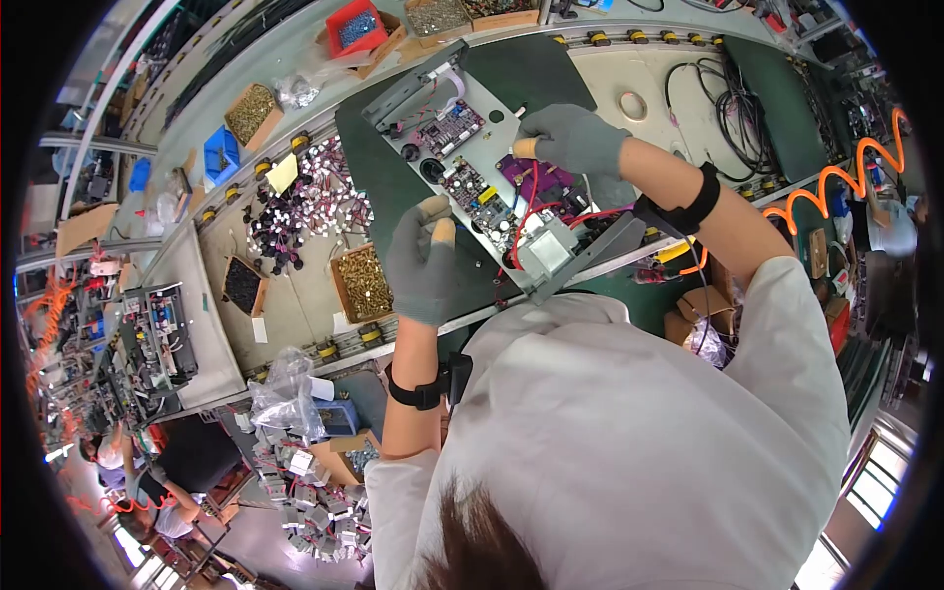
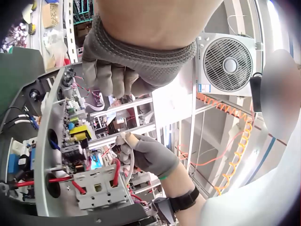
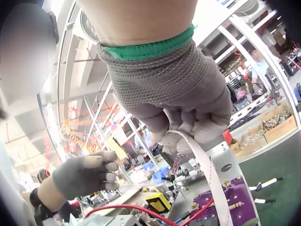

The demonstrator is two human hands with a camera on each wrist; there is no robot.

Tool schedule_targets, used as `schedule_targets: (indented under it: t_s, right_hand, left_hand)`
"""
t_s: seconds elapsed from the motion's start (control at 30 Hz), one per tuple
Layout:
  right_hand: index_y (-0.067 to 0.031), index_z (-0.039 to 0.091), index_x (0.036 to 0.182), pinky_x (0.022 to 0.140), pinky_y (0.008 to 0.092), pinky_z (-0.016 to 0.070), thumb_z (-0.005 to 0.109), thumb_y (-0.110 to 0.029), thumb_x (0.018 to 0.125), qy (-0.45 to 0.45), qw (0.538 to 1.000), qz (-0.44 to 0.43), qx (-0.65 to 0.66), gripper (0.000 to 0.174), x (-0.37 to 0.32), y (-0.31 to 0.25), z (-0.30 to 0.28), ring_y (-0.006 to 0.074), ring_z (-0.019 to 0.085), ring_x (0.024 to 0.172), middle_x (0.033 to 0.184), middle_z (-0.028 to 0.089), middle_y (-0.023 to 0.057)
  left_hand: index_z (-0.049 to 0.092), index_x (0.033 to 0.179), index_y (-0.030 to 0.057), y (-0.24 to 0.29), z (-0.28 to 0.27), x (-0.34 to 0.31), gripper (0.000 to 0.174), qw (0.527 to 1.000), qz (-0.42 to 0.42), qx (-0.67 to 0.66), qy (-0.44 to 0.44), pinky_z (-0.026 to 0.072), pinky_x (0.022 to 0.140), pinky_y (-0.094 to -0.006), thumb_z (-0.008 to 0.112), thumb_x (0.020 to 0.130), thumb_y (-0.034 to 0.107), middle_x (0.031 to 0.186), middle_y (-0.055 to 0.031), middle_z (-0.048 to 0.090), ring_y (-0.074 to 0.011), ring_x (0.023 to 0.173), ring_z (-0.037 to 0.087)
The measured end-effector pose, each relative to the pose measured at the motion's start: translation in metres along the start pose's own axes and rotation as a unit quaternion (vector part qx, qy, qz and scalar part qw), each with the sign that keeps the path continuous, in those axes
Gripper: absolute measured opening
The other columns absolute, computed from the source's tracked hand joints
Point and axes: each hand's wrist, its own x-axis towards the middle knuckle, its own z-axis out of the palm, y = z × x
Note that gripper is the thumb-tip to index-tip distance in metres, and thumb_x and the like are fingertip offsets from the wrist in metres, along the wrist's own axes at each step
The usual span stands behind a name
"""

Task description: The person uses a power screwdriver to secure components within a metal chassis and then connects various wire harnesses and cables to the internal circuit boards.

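A grey metal chassis carries several circuit boards, a purple board and a silver metal box with red wires. In the right wrist view the right hand, gloved in grey, pinches a flat white ribbon cable above the purple board. The same hand is over the chassis's right side in the head view. The gloved left hand, fingers bent, is at the chassis's left edge near a board with a yellow part; whether it touches the edge is unclear.
Left of the chassis lie a pile of small white connectors and a box of brass parts. Beyond are a blue bin and a red bin. Black cables and a tape roll lie at right.
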Motion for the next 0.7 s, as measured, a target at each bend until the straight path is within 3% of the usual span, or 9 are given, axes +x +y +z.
schedule_targets:
  t_s: [0.2, 0.53, 0.7]
  right_hand:
    - [-0.0087, 0.065, 0.098, 0.078, 0.0369, 0.0464, 0.054, -0.028, 0.08, -0.103, 0.984, 0.014, -0.143, 0.028, 0.035, -0.012, 0.032, 0.0275, 0.061, 0.086, 0.091, 0.064, 0.0121]
    - [-0.0073, 0.068, 0.088, 0.075, 0.0379, 0.0471, 0.056, -0.03, 0.076, -0.138, 0.959, 0.04, -0.244, 0.028, 0.051, -0.046, 0.033, 0.0297, 0.061, 0.083, 0.086, 0.065, 0.0142]
    - [-0.0074, 0.068, 0.086, 0.073, 0.0374, 0.0472, 0.056, -0.029, 0.076, -0.15, 0.957, 0.011, -0.249, 0.026, 0.063, -0.037, 0.035, 0.0297, 0.061, 0.082, 0.085, 0.065, 0.0138]
  left_hand:
    - [0.052, 0.115, -0.0032, -0.043, -0.027, -0.013, 0.033, 0.995, -0.028, -0.091, 0.005, 0.042, 0.084, -0.0228, 0.052, 0.084, 0.008, 0.106, -0.0122, 0.059, -0.0144, 0.098, 0.056]
    - [0.053, 0.113, -0.0021, -0.076, -0.062, -0.037, 0.031, 0.994, -0.073, -0.086, -0.001, 0.0451, 0.082, -0.0255, 0.053, 0.084, 0.007, 0.104, -0.0115, 0.06, -0.0159, 0.096, 0.058]
    - [0.051, 0.114, -0.0056, -0.101, -0.076, -0.05, 0.032, 0.992, -0.091, -0.084, 0.018, 0.0433, 0.083, -0.0233, 0.051, 0.085, 0.008, 0.105, -0.0125, 0.059, -0.014, 0.096, 0.056]
